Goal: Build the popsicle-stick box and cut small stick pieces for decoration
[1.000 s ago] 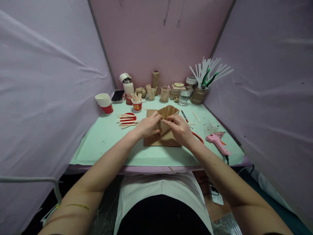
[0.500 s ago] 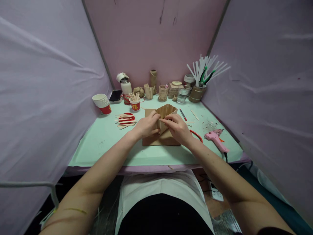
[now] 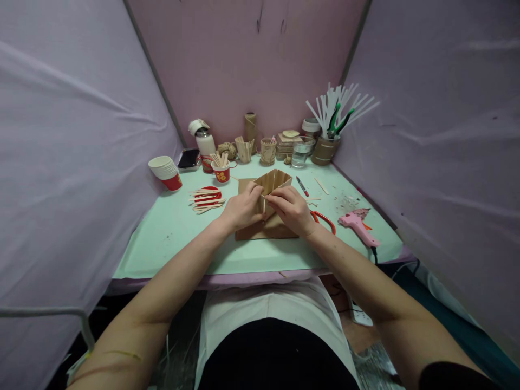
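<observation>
A small box built of wooden craft sticks (image 3: 274, 179) stands on a brown cardboard sheet (image 3: 260, 233), one corner facing me. My left hand (image 3: 245, 207) is closed around the box's left side. At the near corner, my right hand (image 3: 289, 207) pinches with thumb and forefinger against the top edge; whatever is between the fingertips is too small to make out. Red-handled scissors (image 3: 325, 219) lie just right of my right hand, partly hidden by it. Loose craft sticks (image 3: 207, 201) rest on a red lid to the left.
A pink glue gun (image 3: 359, 226) lies at the right, its cord over the table edge. Stacked paper cups (image 3: 164, 172) stand at the left. Along the back are a red cup of sticks (image 3: 221, 171), a glass of water (image 3: 300, 154) and a holder (image 3: 325, 150) with white glue sticks and green-handled pliers.
The camera view has shifted slightly. Both hands stay at the box's near corner, with my right fingers a little changed in position along the edge.
</observation>
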{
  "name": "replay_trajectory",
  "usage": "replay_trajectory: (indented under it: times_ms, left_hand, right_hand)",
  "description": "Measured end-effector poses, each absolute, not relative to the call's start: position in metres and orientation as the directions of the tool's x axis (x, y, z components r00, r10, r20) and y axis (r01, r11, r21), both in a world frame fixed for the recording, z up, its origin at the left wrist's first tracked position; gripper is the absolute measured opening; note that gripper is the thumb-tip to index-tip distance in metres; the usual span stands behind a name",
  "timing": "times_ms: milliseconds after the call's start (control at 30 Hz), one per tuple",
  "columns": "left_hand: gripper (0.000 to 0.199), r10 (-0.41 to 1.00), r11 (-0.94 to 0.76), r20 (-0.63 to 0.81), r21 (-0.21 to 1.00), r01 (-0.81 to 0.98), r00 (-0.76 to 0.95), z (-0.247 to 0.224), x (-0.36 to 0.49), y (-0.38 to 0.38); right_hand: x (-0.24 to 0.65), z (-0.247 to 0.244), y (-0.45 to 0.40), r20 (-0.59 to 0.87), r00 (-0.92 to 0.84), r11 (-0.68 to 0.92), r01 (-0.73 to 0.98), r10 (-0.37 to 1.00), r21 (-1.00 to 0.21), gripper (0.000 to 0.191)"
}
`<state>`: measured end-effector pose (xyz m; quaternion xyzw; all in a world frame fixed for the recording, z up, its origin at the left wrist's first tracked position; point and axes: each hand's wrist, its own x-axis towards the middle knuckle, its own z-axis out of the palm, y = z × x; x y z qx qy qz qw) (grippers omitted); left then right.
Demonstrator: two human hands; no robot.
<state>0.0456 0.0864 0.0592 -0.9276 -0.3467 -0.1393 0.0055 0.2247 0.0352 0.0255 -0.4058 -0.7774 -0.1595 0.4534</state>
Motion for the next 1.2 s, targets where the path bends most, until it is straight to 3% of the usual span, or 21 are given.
replay_trajectory:
  times_ms: [233, 500, 733, 967, 1200]
  left_hand:
    - [0.062, 0.657, -0.750, 0.225, 0.107, 0.652, 0.719, 0.062, 0.045, 0.086]
    - [0.064, 0.643, -0.760, 0.238, 0.079, 0.645, 0.728, 0.060, 0.046, 0.088]
    - [0.065, 0.641, -0.763, 0.235, 0.088, 0.640, 0.731, 0.060, 0.045, 0.087]
    - [0.063, 0.645, -0.757, 0.217, 0.055, 0.651, 0.733, 0.065, 0.046, 0.085]
    - [0.061, 0.646, -0.754, 0.235, 0.052, 0.654, 0.726, 0.063, 0.046, 0.083]
  right_hand:
    - [0.224, 0.027, 0.038, 0.823, -0.228, 0.633, 0.750, 0.519, -0.191, 0.019]
    - [0.222, 0.033, 0.038, 0.813, -0.274, 0.648, 0.745, 0.514, -0.158, 0.021]
    - [0.222, 0.033, 0.038, 0.815, -0.242, 0.653, 0.729, 0.527, -0.206, 0.019]
    - [0.223, 0.037, 0.038, 0.837, -0.284, 0.671, 0.730, 0.468, -0.127, 0.016]
    - [0.219, 0.040, 0.036, 0.818, -0.296, 0.653, 0.747, 0.494, -0.124, 0.019]
